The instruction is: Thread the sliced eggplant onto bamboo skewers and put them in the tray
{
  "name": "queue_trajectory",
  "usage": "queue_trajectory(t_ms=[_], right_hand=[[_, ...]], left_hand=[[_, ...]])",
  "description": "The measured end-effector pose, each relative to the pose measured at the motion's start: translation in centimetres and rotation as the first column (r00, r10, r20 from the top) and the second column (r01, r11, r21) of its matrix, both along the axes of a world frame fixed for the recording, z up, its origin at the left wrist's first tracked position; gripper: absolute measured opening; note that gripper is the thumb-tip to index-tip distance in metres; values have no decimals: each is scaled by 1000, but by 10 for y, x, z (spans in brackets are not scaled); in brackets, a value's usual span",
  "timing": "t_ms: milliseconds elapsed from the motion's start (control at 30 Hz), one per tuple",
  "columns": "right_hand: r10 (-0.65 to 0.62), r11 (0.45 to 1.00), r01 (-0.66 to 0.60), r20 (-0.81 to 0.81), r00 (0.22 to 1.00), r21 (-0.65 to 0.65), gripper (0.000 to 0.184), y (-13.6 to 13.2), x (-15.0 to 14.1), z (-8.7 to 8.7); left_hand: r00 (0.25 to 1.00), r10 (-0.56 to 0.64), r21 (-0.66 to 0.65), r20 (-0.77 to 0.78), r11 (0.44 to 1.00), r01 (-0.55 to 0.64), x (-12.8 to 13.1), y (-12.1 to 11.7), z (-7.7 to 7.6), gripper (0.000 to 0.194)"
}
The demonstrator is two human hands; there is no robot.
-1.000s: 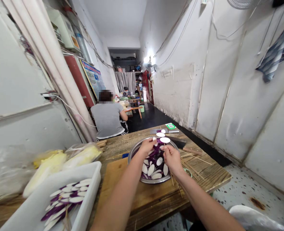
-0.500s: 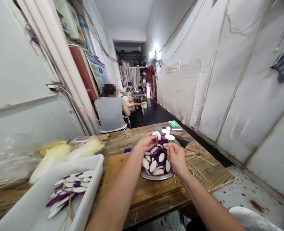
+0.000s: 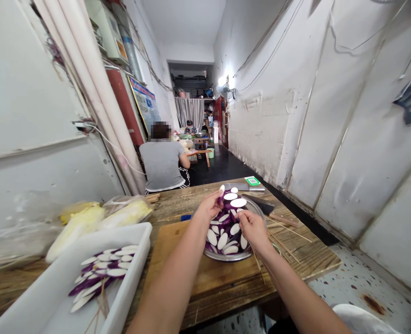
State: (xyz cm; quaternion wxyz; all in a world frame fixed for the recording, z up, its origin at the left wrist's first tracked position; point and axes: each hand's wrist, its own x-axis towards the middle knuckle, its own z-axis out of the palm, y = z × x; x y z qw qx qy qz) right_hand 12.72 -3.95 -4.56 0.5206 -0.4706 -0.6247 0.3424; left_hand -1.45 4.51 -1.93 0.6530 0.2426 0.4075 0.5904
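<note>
My right hand [image 3: 252, 228] is closed around a bamboo skewer, whose lower end shows below the fist. Oval white-and-purple eggplant slices [image 3: 238, 202] are threaded on its upper part, above the bowl. My left hand [image 3: 209, 205] pinches an eggplant slice [image 3: 221, 189] at the left of the skewer's slices; whether the stick passes through it I cannot tell. Beneath both hands, a round metal bowl [image 3: 230, 258] holds many loose eggplant slices. At the left, a white plastic tray [image 3: 144, 234] contains skewered eggplant slices [image 3: 103, 269], their sticks pointing toward me.
The bowl stands on a wooden cutting board [image 3: 170, 246]. Loose bamboo skewers [image 3: 285, 246] and a dark-bladed knife [image 3: 259, 204] lie to its right; another knife [image 3: 256, 189] lies behind. Bagged pale-yellow vegetables [image 3: 75, 227] sit behind the tray. A person in grey [image 3: 163, 164] sits ahead.
My left hand has lifted a slice from the bowl's area up beside the skewered ones. The right hand has tilted the skewer leftward, toward it. The view has shifted slightly.
</note>
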Motion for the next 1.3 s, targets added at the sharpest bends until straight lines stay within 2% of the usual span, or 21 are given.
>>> queue_trajectory(t_ms=[67, 200, 267, 367, 800, 1100, 1300], right_hand=[[39, 999, -39, 8, 999, -6, 31, -1, 0, 0], [101, 995, -100, 117, 988, -14, 27, 0, 0, 2], [97, 995, -97, 144, 985, -8, 27, 0, 1, 2], [93, 995, -95, 147, 985, 6, 27, 1, 1, 2], [81, 996, -85, 158, 984, 14, 28, 2, 1, 0], [80, 996, -84, 171, 982, 12, 28, 1, 1, 3], [85, 996, -87, 173, 981, 4, 29, 3, 1, 1]], left_hand=[[996, 29, -41, 79, 999, -26, -4, 2, 1, 15], [986, 49, 19, 157, 998, -53, -6, 2, 4, 12], [984, 85, -14, 159, 996, -83, -5, 0, 6, 5], [983, 87, -57, 159, 995, -79, -4, -2, 9, 9], [978, 106, 8, 178, 994, -110, -6, -1, 8, 9], [977, 102, -19, 185, 995, -100, -9, 2, 6, 7], [970, 111, -53, 216, 993, -101, -10, 4, 4, 15]])
